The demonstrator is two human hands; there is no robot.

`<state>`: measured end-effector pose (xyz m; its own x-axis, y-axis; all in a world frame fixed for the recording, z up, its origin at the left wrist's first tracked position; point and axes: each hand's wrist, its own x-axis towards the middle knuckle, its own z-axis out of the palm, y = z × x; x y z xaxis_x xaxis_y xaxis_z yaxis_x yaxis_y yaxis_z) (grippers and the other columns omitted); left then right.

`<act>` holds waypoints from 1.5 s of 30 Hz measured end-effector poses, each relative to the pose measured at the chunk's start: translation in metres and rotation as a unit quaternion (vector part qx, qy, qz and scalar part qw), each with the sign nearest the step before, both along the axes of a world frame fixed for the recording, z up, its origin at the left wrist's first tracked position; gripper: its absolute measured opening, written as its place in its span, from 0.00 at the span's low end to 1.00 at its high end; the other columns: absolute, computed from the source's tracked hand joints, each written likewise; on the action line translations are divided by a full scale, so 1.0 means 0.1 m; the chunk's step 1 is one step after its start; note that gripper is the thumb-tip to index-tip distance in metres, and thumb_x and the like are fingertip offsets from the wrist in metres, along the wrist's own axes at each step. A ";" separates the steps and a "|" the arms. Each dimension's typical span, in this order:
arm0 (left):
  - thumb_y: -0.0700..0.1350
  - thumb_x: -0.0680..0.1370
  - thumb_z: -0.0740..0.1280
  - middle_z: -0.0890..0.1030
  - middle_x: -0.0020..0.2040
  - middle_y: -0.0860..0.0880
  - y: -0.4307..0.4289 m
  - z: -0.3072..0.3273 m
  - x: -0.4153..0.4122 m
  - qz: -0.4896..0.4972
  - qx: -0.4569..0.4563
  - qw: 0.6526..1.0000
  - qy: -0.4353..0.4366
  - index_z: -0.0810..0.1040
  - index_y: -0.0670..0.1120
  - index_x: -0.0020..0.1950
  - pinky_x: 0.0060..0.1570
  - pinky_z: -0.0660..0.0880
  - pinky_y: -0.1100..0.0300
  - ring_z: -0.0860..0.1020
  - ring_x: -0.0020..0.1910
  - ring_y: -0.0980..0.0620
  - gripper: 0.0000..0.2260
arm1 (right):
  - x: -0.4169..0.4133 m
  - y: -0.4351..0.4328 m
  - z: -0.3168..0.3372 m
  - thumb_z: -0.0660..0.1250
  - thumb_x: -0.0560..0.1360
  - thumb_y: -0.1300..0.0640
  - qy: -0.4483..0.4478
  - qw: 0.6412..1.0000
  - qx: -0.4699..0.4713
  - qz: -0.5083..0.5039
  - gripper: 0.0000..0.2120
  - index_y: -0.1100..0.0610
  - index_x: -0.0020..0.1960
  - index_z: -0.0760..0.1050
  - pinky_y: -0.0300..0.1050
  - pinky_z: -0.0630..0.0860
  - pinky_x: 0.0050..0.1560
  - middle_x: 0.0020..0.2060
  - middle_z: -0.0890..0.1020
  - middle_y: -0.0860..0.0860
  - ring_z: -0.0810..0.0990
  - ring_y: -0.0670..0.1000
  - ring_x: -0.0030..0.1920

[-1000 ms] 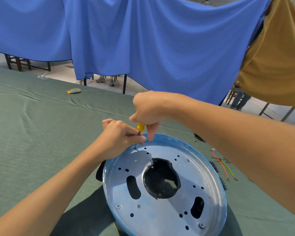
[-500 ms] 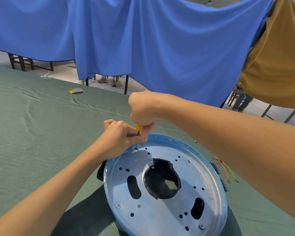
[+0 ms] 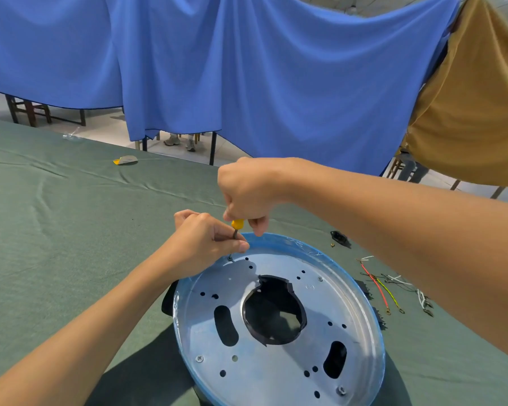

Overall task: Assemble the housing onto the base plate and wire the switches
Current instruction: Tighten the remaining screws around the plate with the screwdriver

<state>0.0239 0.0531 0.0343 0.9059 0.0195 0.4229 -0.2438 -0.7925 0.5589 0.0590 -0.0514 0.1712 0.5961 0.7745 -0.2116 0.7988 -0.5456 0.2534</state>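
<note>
A round metal base plate (image 3: pixel 279 364) with a blue film rim lies on the green cloth, over a black housing (image 3: pixel 168 301) that shows at its left edge. My right hand (image 3: pixel 247 191) grips a yellow-handled screwdriver (image 3: pixel 237 224) from above, held upright. Its tip sits on a screw (image 3: pixel 230 258) at the plate's far rim. My left hand (image 3: pixel 206 244) pinches the screwdriver's shaft just above the screw. Other screws (image 3: pixel 199 358) sit in the plate.
Red, yellow-green and white wires (image 3: pixel 379 288) lie on the cloth right of the plate, with a small black part (image 3: pixel 339 238) beyond them. A small yellow and grey object (image 3: pixel 125 160) lies far left. Blue and tan curtains hang behind the table.
My right hand has shifted slightly on the screwdriver handle, its fingers turning. My left hand stays on the shaft at the same screw.
</note>
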 end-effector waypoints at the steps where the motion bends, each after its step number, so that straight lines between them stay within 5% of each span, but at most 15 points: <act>1: 0.56 0.75 0.70 0.83 0.32 0.54 -0.01 0.01 0.00 0.004 0.000 1.000 0.001 0.79 0.65 0.35 0.54 0.53 0.60 0.72 0.45 0.63 0.08 | 0.01 0.03 -0.01 0.62 0.78 0.59 0.009 1.000 0.008 -0.025 0.14 0.56 0.34 0.74 0.34 0.73 0.29 0.18 0.77 0.45 0.80 0.45 0.31; 4: 0.55 0.75 0.71 0.82 0.31 0.58 -0.01 0.02 0.00 0.010 -0.004 1.000 0.012 0.80 0.65 0.35 0.54 0.53 0.61 0.72 0.45 0.62 0.09 | -0.03 0.11 -0.03 0.58 0.80 0.61 0.027 0.998 0.002 -0.062 0.12 0.58 0.40 0.76 0.29 0.66 0.19 0.19 0.78 0.46 0.75 0.43 0.19; 6: 0.54 0.76 0.71 0.79 0.27 0.59 0.00 0.02 0.00 0.002 0.001 1.000 0.016 0.79 0.67 0.31 0.53 0.53 0.60 0.72 0.42 0.65 0.13 | -0.04 0.08 0.00 0.61 0.80 0.57 0.027 0.998 -0.008 -0.056 0.12 0.59 0.40 0.76 0.31 0.71 0.22 0.21 0.80 0.48 0.77 0.44 0.20; 8: 0.55 0.76 0.70 0.83 0.33 0.56 0.01 0.01 0.01 0.002 0.000 1.000 0.020 0.82 0.64 0.35 0.53 0.53 0.62 0.73 0.45 0.64 0.09 | -0.05 0.01 0.06 0.68 0.77 0.53 0.016 0.999 0.004 -0.029 0.11 0.58 0.38 0.74 0.35 0.75 0.26 0.25 0.80 0.49 0.81 0.47 0.24; 11: 0.55 0.76 0.69 0.84 0.34 0.55 0.01 -0.01 0.03 0.008 -0.009 1.000 0.018 0.84 0.60 0.39 0.54 0.52 0.62 0.75 0.45 0.59 0.07 | -0.03 -0.06 0.10 0.72 0.73 0.54 -0.028 0.998 -0.016 0.052 0.05 0.55 0.42 0.79 0.33 0.69 0.19 0.27 0.79 0.49 0.79 0.40 0.24; 13: 0.55 0.77 0.69 0.82 0.31 0.54 0.01 -0.02 0.04 0.009 -0.002 1.000 0.016 0.84 0.59 0.40 0.54 0.52 0.62 0.75 0.44 0.58 0.07 | -0.01 -0.06 0.09 0.71 0.75 0.54 -0.033 0.997 -0.035 0.068 0.05 0.55 0.42 0.80 0.33 0.68 0.18 0.26 0.80 0.48 0.75 0.36 0.23; 18: 0.57 0.75 0.70 0.84 0.34 0.57 0.00 0.00 0.02 0.008 0.002 1.000 0.008 0.79 0.64 0.33 0.55 0.53 0.61 0.73 0.47 0.64 0.10 | 0.02 0.02 0.05 0.63 0.78 0.58 0.008 1.000 -0.020 -0.011 0.18 0.57 0.30 0.72 0.36 0.68 0.26 0.17 0.75 0.46 0.75 0.50 0.26; 22: 0.56 0.75 0.70 0.85 0.38 0.52 0.00 -0.01 0.02 0.022 0.001 1.000 0.019 0.84 0.59 0.38 0.55 0.53 0.61 0.73 0.49 0.60 0.07 | -0.05 0.20 0.00 0.52 0.77 0.66 0.057 0.995 0.001 -0.086 0.12 0.60 0.43 0.73 0.32 0.70 0.23 0.27 0.81 0.50 0.75 0.47 0.24; 26: 0.56 0.76 0.69 0.84 0.35 0.54 0.01 -0.01 0.02 0.018 0.017 1.000 0.017 0.84 0.57 0.39 0.53 0.52 0.61 0.73 0.47 0.63 0.09 | -0.09 0.12 0.06 0.63 0.78 0.59 0.043 0.997 -0.004 -0.064 0.08 0.61 0.41 0.74 0.39 0.78 0.30 0.30 0.83 0.52 0.81 0.49 0.24; 29: 0.56 0.77 0.68 0.84 0.35 0.54 0.01 -0.02 0.03 0.014 0.019 1.000 0.015 0.84 0.58 0.39 0.54 0.52 0.62 0.75 0.46 0.60 0.09 | -0.06 0.01 0.16 0.73 0.72 0.55 -0.027 0.999 -0.016 0.035 0.06 0.56 0.42 0.78 0.33 0.73 0.26 0.27 0.81 0.49 0.82 0.47 0.28; 32: 0.56 0.77 0.68 0.83 0.33 0.55 0.01 -0.02 0.04 0.012 0.021 1.000 0.014 0.84 0.57 0.39 0.54 0.52 0.62 0.75 0.44 0.60 0.09 | -0.02 -0.03 0.19 0.72 0.73 0.55 -0.057 0.995 -0.034 0.073 0.07 0.53 0.38 0.78 0.33 0.67 0.19 0.19 0.77 0.44 0.78 0.43 0.30; 35: 0.58 0.76 0.67 0.83 0.34 0.50 0.00 -0.01 0.03 0.011 0.022 1.000 0.013 0.82 0.60 0.36 0.55 0.52 0.62 0.75 0.41 0.57 0.10 | 0.02 -0.01 0.13 0.67 0.77 0.55 -0.042 0.998 -0.025 0.044 0.17 0.55 0.30 0.70 0.38 0.71 0.27 0.14 0.72 0.42 0.78 0.48 0.31; 40: 0.59 0.77 0.66 0.80 0.32 0.47 0.00 -0.01 0.04 0.010 0.031 0.999 0.013 0.78 0.62 0.33 0.56 0.52 0.62 0.74 0.40 0.56 0.12 | 0.08 -0.07 0.07 0.53 0.81 0.62 0.084 0.992 0.028 -0.094 0.18 0.61 0.35 0.72 0.32 0.72 0.24 0.24 0.80 0.52 0.75 0.47 0.20; 43: 0.59 0.77 0.66 0.81 0.32 0.48 0.00 -0.02 0.04 0.010 0.031 0.999 0.013 0.79 0.63 0.35 0.57 0.52 0.62 0.73 0.41 0.58 0.11 | 0.04 -0.11 0.09 0.57 0.82 0.54 0.059 0.996 0.011 -0.070 0.19 0.61 0.35 0.74 0.38 0.78 0.33 0.22 0.80 0.50 0.80 0.49 0.24; 45: 0.58 0.78 0.65 0.82 0.33 0.47 0.01 -0.02 0.04 0.007 0.024 1.000 0.013 0.80 0.63 0.36 0.58 0.51 0.64 0.74 0.42 0.58 0.11 | 0.02 -0.13 0.17 0.65 0.78 0.48 0.019 1.000 0.008 -0.020 0.14 0.58 0.40 0.77 0.36 0.75 0.29 0.21 0.80 0.46 0.82 0.47 0.27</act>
<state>0.0279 0.0538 0.0325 0.9163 0.0118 0.4004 -0.2193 -0.8217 0.5261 0.0613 -0.0647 0.1885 0.6185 0.7537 -0.2221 0.7851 -0.5814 0.2133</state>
